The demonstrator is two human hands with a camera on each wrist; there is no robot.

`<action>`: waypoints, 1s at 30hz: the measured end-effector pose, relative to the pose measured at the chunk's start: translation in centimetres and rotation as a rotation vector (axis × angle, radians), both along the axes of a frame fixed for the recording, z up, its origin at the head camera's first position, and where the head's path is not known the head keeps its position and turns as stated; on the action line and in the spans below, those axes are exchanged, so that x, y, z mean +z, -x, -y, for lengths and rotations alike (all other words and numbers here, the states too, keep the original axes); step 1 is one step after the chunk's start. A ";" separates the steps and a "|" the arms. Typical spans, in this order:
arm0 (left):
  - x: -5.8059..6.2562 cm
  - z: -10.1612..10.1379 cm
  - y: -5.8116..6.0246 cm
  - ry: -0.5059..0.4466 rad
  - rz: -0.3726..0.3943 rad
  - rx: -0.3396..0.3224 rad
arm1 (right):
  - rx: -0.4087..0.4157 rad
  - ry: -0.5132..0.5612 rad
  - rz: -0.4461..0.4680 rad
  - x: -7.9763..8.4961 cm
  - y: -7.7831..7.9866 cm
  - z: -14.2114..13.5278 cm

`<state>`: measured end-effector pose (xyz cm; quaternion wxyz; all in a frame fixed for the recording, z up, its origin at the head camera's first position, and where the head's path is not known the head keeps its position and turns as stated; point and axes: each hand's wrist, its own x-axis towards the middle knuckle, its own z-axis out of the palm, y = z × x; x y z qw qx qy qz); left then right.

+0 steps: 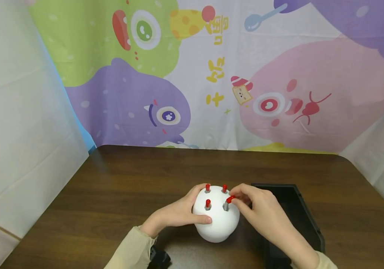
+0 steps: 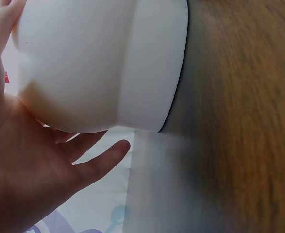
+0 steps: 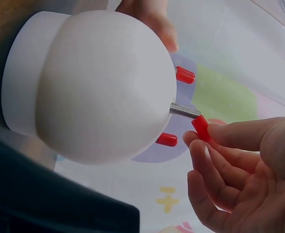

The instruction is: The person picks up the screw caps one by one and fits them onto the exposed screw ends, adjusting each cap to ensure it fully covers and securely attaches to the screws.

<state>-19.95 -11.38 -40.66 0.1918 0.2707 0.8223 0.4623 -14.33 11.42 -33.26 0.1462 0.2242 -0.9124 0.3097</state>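
A white ball-shaped body (image 1: 217, 227) with a flat base stands on the table. My left hand (image 1: 180, 213) holds its left side, with the thumb on the near face and fingers round the far side. In the right wrist view, a threaded metal rod (image 3: 183, 110) sticks out of its top. My right hand (image 1: 262, 207) pinches a small red cap (image 3: 200, 127) between thumb and index finger; the cap sits tilted at the rod's tip. Red caps cover the other rods: one at the near left (image 1: 208, 203), one at the far left (image 1: 207, 187), one at the far right (image 1: 224, 188).
A black tray (image 1: 304, 209) lies on the right, partly under my right forearm. The brown wooden table (image 1: 118, 186) reaches back to a cartoon-printed curtain (image 1: 212, 123). Beside my left sleeve is a black object (image 1: 159, 258).
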 end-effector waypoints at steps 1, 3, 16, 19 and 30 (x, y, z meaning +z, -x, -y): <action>0.0 0.0 0.0 0.000 0.002 0.001 | 0.000 -0.001 -0.004 0.0 0.0 0.0; 0.0 0.0 0.0 0.000 0.004 0.001 | -0.004 -0.005 -0.008 -0.1 0.0 0.1; 0.1 -0.1 -0.1 -0.013 0.001 -0.007 | 0.004 0.003 -0.042 -0.3 -0.2 0.4; 0.1 -0.1 -0.1 -0.010 0.003 -0.005 | 0.012 0.007 -0.055 -0.4 -0.1 0.4; 0.1 -0.1 -0.1 -0.001 0.011 0.002 | 0.028 0.015 -0.069 -0.6 -0.2 0.5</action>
